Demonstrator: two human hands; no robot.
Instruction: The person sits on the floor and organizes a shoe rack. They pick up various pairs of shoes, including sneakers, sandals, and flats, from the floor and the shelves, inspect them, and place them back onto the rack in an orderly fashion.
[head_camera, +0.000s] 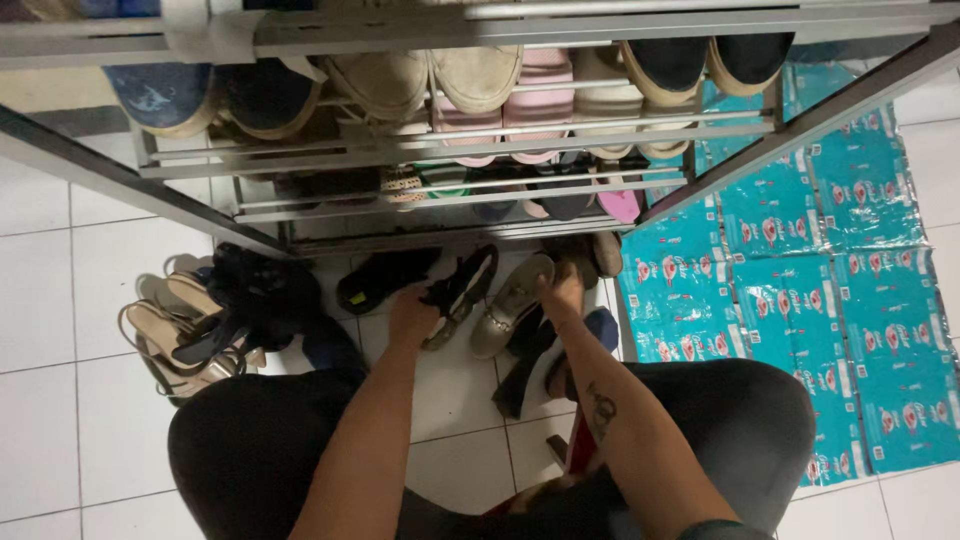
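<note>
Below, on the white tiled floor (60, 300), a black strappy sandal (462, 290) is grasped in the left hand (412, 312), just in front of the metal shoe rack (450, 170). A beige flat shoe (512, 305) is touched by the right hand (562, 292); whether that grip is clenched cannot be told. Beige heeled sandals (175, 335) are heaped at the left, and teal packages (800, 270) are laid at the right.

Both bare arms reach forward and down between bent knees; left hand (412, 315) and right hand (562, 292) curl closed, gripping.
</note>
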